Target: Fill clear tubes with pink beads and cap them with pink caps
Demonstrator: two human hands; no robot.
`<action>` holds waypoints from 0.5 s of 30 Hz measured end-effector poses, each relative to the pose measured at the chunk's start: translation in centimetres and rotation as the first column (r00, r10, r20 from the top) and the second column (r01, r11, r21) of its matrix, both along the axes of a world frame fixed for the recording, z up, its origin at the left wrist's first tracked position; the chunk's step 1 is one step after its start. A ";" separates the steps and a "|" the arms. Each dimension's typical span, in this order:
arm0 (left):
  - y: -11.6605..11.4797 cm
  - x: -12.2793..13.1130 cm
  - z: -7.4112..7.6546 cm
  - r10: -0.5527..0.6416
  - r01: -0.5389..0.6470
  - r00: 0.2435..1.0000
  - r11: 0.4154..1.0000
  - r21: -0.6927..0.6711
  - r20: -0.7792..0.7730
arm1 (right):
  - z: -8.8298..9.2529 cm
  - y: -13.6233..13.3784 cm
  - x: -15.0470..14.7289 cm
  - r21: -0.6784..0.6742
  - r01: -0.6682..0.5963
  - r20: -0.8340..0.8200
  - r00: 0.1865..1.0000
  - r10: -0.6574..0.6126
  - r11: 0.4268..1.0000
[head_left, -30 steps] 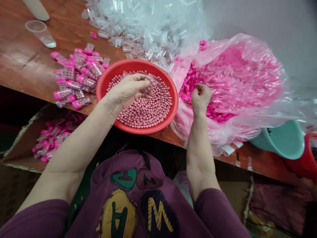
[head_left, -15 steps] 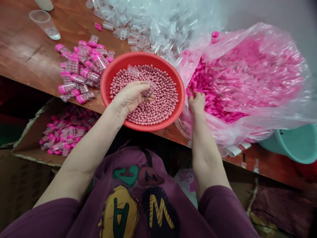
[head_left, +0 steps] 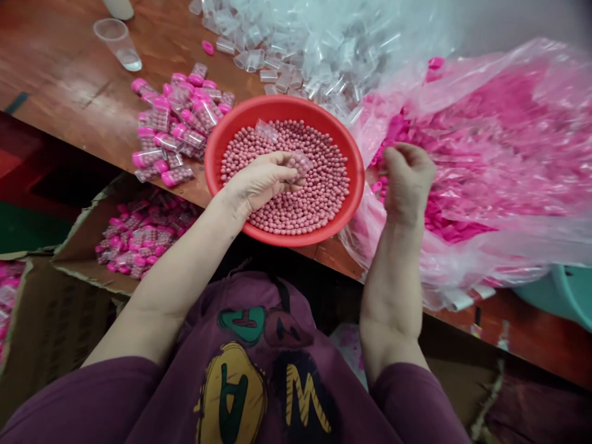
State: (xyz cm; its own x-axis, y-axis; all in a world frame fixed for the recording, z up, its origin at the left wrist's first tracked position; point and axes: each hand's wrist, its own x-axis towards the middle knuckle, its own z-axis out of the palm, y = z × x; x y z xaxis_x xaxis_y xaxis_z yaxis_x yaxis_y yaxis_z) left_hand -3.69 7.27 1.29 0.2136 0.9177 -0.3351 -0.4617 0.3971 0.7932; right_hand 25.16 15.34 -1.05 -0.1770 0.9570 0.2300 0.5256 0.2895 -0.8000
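Note:
My left hand (head_left: 264,180) is over the red basin (head_left: 213,151), its fingers closed round a small clear container (head_left: 303,165) with pink beads in it. Pink round beads (head_left: 319,206) fill the basin beneath. A second clear container (head_left: 267,129) lies on the beads near the back. To the right of the basin, my right hand (head_left: 407,179) is raised over pink caps (head_left: 441,219) in a clear plastic bag (head_left: 509,237). Its fingers are curled together, and whatever they may hold is hidden.
Filled pink-capped containers (head_left: 178,126) are heaped left of the basin, with more in a cardboard box (head_left: 76,246) below. Behind lies a pile of empty clear containers (head_left: 296,52). A plastic cup (head_left: 118,44) stands far left; a teal tub (head_left: 571,296) sits at right.
My right hand has come up and to the right from the caps by the basin's edge, its fingers now curled. My left hand keeps its container over the beads. The view has shifted left.

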 end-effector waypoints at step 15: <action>-0.4 0.4 -0.3 0.015 -0.015 0.997 1.000 -0.010 0.075 | -0.5 -3.7 -9.4 0.136 -0.142 -0.183 0.969 0.166 0.980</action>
